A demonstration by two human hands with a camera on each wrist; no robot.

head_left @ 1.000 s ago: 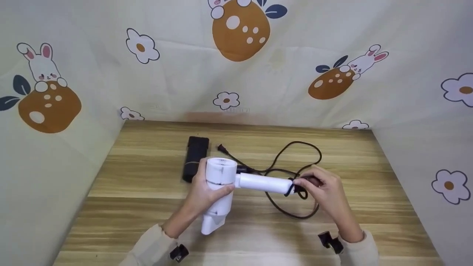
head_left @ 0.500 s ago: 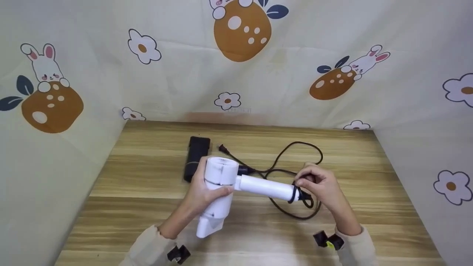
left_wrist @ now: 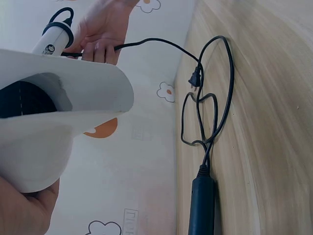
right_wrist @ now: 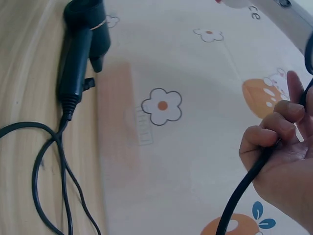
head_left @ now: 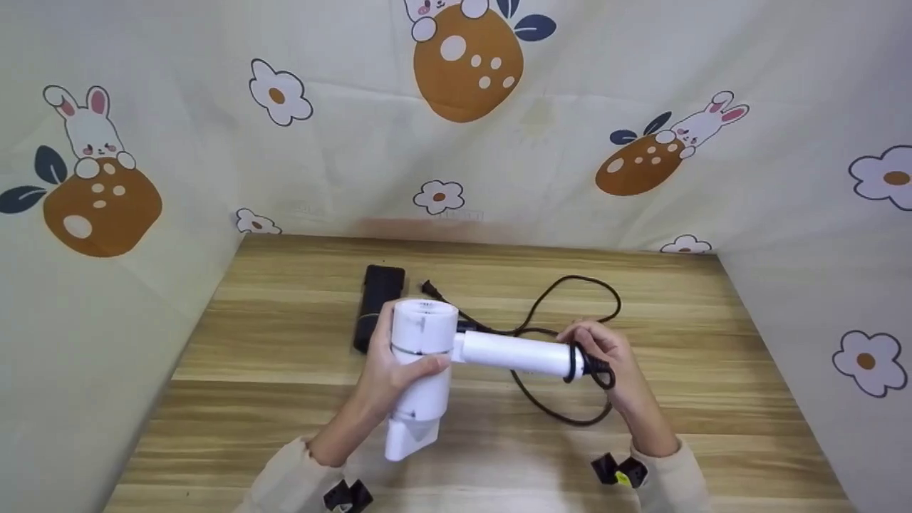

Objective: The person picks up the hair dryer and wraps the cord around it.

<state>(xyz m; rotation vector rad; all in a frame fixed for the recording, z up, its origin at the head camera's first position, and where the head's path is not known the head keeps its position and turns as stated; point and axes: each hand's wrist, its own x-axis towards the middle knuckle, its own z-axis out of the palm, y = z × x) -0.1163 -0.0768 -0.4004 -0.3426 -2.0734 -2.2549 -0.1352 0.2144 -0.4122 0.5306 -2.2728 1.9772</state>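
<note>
My left hand [head_left: 387, 374] grips the barrel of a white hair dryer [head_left: 425, 381] above the table, its thumb across the front. The nozzle points down toward me, and the handle [head_left: 516, 355] stretches out to the right. Around the handle's end loops a black cord [head_left: 573, 363]. Just beyond that end is my right hand [head_left: 628, 385]. In the right wrist view its fingers [right_wrist: 281, 120] curl round the cord [right_wrist: 244, 183]. The left wrist view looks into the dryer's flat white nozzle [left_wrist: 98, 88], with the right hand [left_wrist: 107, 29] behind it.
A black hair dryer [head_left: 379, 303] lies behind the white one, its handle [left_wrist: 202, 200] partly hidden in the head view. Loose black cord [head_left: 605, 285] and a two-pin plug [head_left: 430, 288] lie on the wooden table [head_left: 285, 399]. Patterned cloth [head_left: 342, 142] encloses the back and sides.
My right hand has gone from pinching the cord above the handle's end to a place behind and beyond it. The handle dipped, then rose nearly level. My left hand keeps its grip.
</note>
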